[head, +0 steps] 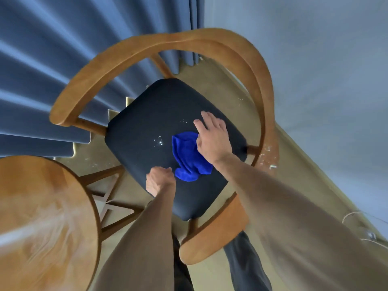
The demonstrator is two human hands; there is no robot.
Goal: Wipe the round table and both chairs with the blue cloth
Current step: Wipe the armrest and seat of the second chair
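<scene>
The chair seat (168, 131) is shown being wiped. The blue cloth (189, 156) lies bunched on the dark seat, partly under the palm of the right hand (212, 139); the fingers of that hand are spread and laid flat, so the cloth is pressed down rather than gripped. The left hand (159, 181) is seen just left of the cloth's near end, at the front edge of the seat; its fingers are curled, and whether the edge is gripped cannot be told. A patch of pale specks (158, 141) is seen on the seat just left of the right hand, touching neither the hand nor the cloth. The curved wooden back rail (168, 43) runs beyond the fingertips, and the round bench (42, 206) lies well to the left of the left hand.

For a good result, the cloth is best flattened under the whole palm and drawn across the specks in overlapping strokes toward one edge. The rail and arm ends, which bear pale marks, are judged still to need wiping.
</scene>
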